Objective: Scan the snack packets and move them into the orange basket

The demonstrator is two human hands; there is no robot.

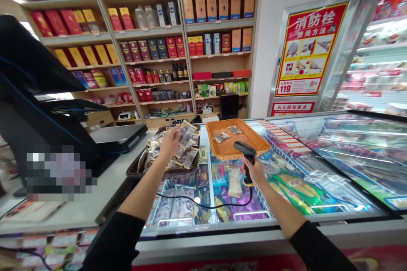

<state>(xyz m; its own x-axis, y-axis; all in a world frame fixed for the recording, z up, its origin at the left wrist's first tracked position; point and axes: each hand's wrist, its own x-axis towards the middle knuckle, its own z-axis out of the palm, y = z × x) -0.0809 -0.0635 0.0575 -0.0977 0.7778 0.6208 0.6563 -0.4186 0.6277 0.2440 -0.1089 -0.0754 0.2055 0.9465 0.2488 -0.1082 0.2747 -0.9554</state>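
Observation:
My left hand [171,142] is over a dark woven basket [132,170] heaped with small clear packets. Its fingers are closed on the edge of one packet [187,128] at the top of the heap. What is inside the packets is too small to tell. My right hand [256,172] grips a black barcode scanner [244,149] by its handle, with the scanner's head above the near edge of an orange woven basket [214,149]. Two packets lie apart in the orange basket, one at the left [221,137] and one farther back [235,129].
Both baskets rest on a glass-topped freezer [318,165] full of packaged goods. The scanner's black cable [210,207] loops across the glass. A counter [104,190] with a dark screen stand [41,106] is at the left. Shelves [155,63] of boxes stand behind.

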